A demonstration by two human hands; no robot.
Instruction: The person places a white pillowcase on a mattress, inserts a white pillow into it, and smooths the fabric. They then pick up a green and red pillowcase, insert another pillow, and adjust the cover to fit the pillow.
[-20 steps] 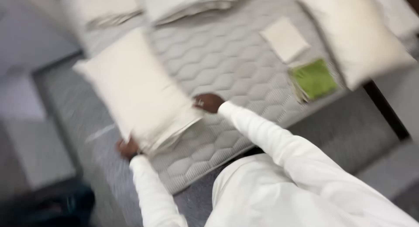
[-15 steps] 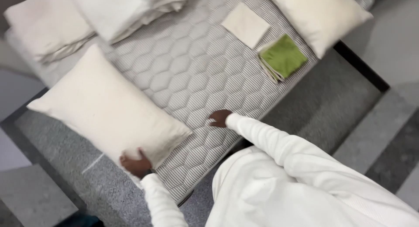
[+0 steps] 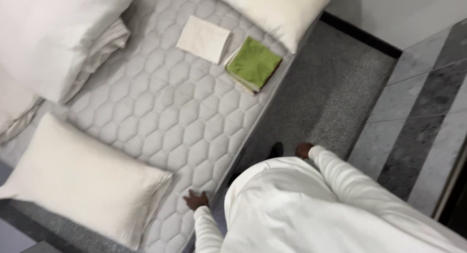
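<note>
I look down at a bare quilted grey mattress (image 3: 160, 112). My left hand (image 3: 196, 200) rests flat on its near edge, fingers apart, holding nothing, just right of a cream pillow (image 3: 82, 180) that lies at the near left corner. My right hand (image 3: 304, 149) hangs beside my body over the grey carpet (image 3: 331, 92), off the mattress, with nothing visible in it; its fingers look curled. Both arms wear white sleeves.
A folded green cloth (image 3: 254, 62) on a small stack and a folded cream cloth (image 3: 203, 38) lie at the far side. A second pillow (image 3: 272, 12) lies beyond them. Folded white bedding (image 3: 53, 44) fills the left. Polished stone floor (image 3: 423, 126) runs on the right.
Both hands have let go of the cream pillow, which now lies flat on the mattress. My right hand has pulled back off the mattress to my side. The view has swung right.
</note>
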